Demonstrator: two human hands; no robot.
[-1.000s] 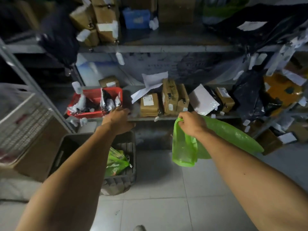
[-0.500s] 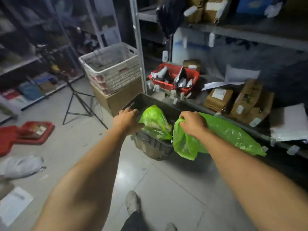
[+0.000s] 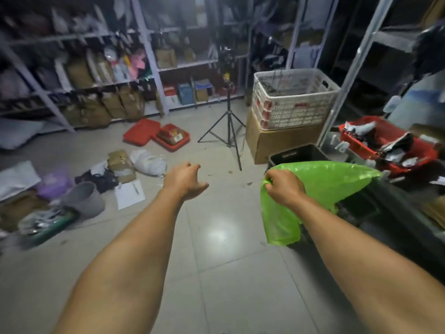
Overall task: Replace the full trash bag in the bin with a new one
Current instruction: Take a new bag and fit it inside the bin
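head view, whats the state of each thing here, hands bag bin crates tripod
left hand: open, fingers spread, holding nothing
right hand: grips the green bag's edge
green bag: held up, hanging limp
dark bin: upright on the floor, inside hidden by the bag
white crate: stacked on a cardboard box
tripod: standing, legs spread
grey bucket: tipped on its side
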